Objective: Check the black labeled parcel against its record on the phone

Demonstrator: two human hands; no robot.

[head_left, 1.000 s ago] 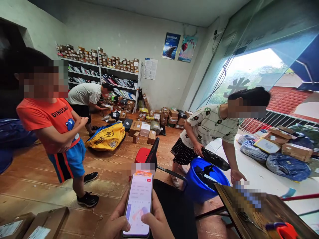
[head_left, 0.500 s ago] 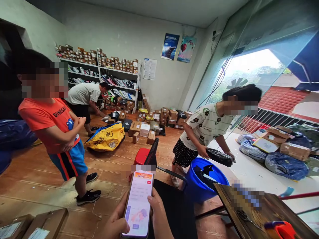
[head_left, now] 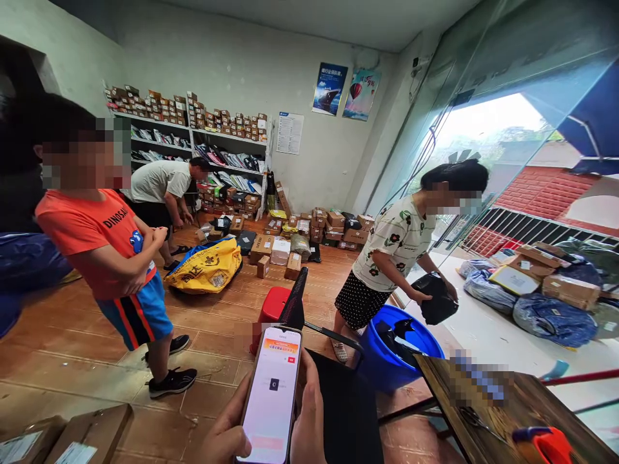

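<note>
- Cardboard boxes (head_left: 72, 435) with shipping labels lie on the tiled floor at the near left; behind them a person in an orange shirt (head_left: 91, 238) stands with arms folded close.
- Against the back wall, a person in a grey shirt (head_left: 157, 183) bends beside shelves (head_left: 193, 145) crowded with parcels; a yellow courier sack (head_left: 206, 264) slumps on the floor in front.
- Bottom centre, the left hand (head_left: 225, 435) cradles a phone (head_left: 271, 396), its grip closed around the phone's left edge. The screen, mostly white, shows a small loading mark.
- The right hand (head_left: 309, 419) clasps the phone's right edge, thumb off the glass, so both hands hold the one device upright before the wearer.
- The step in hand appears to be waiting on the page to load; the next move likely calls for a thumb tap once content appears.
- At right, a person in a patterned shirt (head_left: 401, 241) holds a black package (head_left: 438, 299) above a blue bin (head_left: 387, 364), near a wooden table (head_left: 527, 406).
</note>
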